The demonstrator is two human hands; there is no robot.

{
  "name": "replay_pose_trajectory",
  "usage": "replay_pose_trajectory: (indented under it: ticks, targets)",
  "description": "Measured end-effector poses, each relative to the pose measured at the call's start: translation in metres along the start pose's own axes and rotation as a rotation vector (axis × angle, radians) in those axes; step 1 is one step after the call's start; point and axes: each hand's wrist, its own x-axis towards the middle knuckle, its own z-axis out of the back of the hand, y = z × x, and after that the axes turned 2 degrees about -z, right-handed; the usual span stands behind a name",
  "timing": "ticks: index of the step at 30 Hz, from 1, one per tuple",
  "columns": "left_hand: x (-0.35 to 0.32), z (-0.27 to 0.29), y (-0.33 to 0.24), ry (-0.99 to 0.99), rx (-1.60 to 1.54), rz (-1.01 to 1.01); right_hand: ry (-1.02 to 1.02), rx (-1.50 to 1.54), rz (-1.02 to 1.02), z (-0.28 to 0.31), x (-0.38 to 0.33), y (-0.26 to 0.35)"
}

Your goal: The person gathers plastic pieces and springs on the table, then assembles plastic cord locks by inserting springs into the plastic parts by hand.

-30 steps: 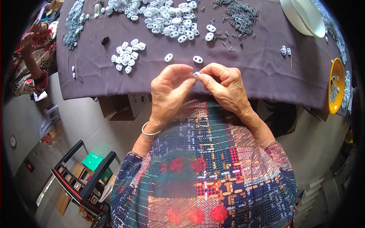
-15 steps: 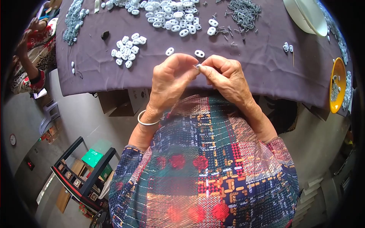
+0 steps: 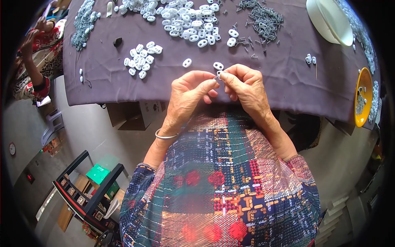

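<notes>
Above the table's front edge, my two hands meet at the fingertips. A small white oval piece with two holes [image 3: 219,73] is pinched between the thumb and forefinger of my right hand [image 3: 247,85]. My left hand [image 3: 190,91] is closed in a pinch on what looks like a small grey pin [image 3: 217,77], right beside the white piece; the fingertips partly cover it. Just beyond my fingers lies another white two-hole piece [image 3: 218,66], with one more loose piece [image 3: 187,63] to its left. A neat cluster of white pieces [image 3: 142,59] rests farther left.
A big heap of white pieces [image 3: 189,22] and a pile of grey pins [image 3: 263,24] lie at the back of the purple cloth [image 3: 288,82]. A white basin [image 3: 329,20] and a yellow bowl [image 3: 363,99] stand right. Another person's arm [image 3: 31,61] shows far left.
My right hand has turned so the white piece's holes now show. My left fingertips have drawn slightly apart from it, with a grey tip visible between. The whole view has shifted slightly.
</notes>
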Motion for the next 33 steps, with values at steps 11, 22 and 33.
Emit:
replay_pose_trajectory:
  ticks: [11,22,33]
  targets:
    - [-0.002,-0.007,0.014,-0.071,0.136,-0.165,-0.040,-0.120,0.041,-0.004,-0.001,-0.002]
    - [-0.001,-0.014,0.014,-0.096,0.064,-0.224,-0.092,-0.119,0.081,-0.008,-0.003,-0.001]
    - [0.009,0.003,0.007,0.012,0.124,-0.179,-0.045,-0.257,0.180,-0.004,0.001,-0.005]
